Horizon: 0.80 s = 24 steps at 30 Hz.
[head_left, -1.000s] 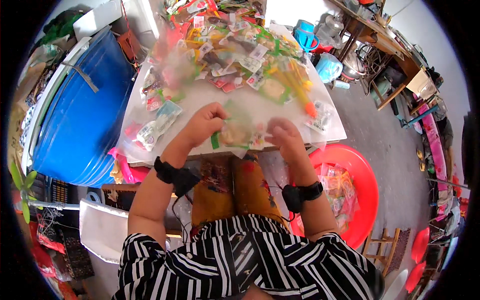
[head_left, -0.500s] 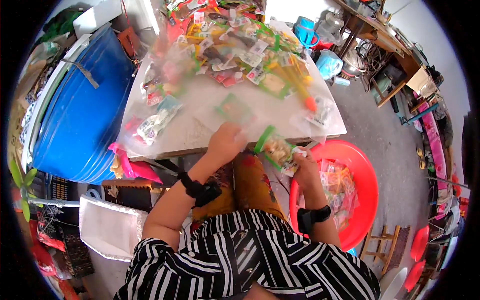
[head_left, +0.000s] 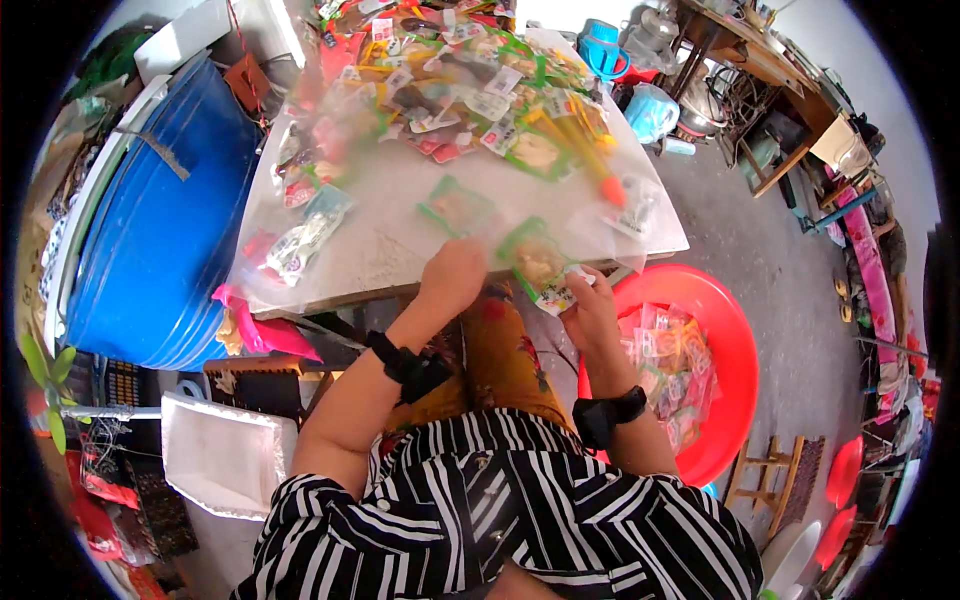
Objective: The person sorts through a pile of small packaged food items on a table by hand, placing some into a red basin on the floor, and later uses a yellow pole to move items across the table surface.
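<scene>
My right hand (head_left: 592, 302) pinches the lower right corner of a clear, green-edged packet (head_left: 535, 262) with pale contents, held up near the table's front edge. My left hand (head_left: 455, 277) is closed at that edge, left of the packet; whatever its fingers may hold is hidden. Just beyond its knuckles, a smaller green-edged packet (head_left: 457, 205) shows over the white tabletop (head_left: 380, 255). A large heap of colourful packets (head_left: 455, 95) covers the far part of the table. Both wrists wear black bands.
A red tub (head_left: 735, 400) holding several packets stands right of my knees. Toward the table's left corner lies a whitish packet (head_left: 297, 245). A blue barrel (head_left: 160, 220) stands to the left, with a white foam box (head_left: 225, 455) nearer me. A wooden stool (head_left: 770, 480) is at lower right.
My right hand has shifted slightly left and up with its packet, which comes nearer the table edge. My left hand stays closed in nearly the same place.
</scene>
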### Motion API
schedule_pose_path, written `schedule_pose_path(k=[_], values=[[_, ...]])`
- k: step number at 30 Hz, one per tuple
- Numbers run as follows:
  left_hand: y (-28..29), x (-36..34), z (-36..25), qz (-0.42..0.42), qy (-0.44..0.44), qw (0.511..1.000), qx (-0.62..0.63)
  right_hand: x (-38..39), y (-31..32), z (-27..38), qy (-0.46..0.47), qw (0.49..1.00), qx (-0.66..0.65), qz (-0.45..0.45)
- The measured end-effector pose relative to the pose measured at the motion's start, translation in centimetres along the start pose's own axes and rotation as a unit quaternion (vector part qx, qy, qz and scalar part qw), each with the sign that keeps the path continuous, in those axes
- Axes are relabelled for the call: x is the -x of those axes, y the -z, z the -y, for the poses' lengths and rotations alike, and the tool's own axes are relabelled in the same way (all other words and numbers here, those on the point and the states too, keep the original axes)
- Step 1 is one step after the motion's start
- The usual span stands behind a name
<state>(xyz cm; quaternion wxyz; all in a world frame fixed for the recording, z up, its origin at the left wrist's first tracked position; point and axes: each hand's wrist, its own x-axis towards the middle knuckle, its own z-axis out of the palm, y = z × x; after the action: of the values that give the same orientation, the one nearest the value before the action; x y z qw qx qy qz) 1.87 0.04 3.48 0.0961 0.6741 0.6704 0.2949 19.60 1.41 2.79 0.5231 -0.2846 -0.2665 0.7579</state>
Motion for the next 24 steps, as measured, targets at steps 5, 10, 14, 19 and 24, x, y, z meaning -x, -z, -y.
schedule_pose_path(k=[5,10,14,19,24], values=[[-0.5,0.0,-0.2,-0.043,-0.028,0.999,-0.007,-1.2,0.1,-1.2,-0.021,1.000,-0.012,0.006],[0.2,0.0,-1.7,-0.015,-0.009,0.998,-0.068,-2.6,0.1,-1.7,-0.069,0.996,0.028,0.046],[0.1,-0.3,-2.5,-0.012,0.013,0.997,-0.079,-5.6,1.7,-4.2,0.029,0.975,0.195,0.098],[0.3,-0.1,-3.1,-0.041,-0.043,0.994,-0.093,-8.7,1.0,-5.7,0.149,0.891,0.377,0.203],[0.9,0.8,-2.4,-0.072,-0.051,0.992,-0.090,-8.5,-2.0,-5.6,-0.162,0.973,0.052,0.155]])
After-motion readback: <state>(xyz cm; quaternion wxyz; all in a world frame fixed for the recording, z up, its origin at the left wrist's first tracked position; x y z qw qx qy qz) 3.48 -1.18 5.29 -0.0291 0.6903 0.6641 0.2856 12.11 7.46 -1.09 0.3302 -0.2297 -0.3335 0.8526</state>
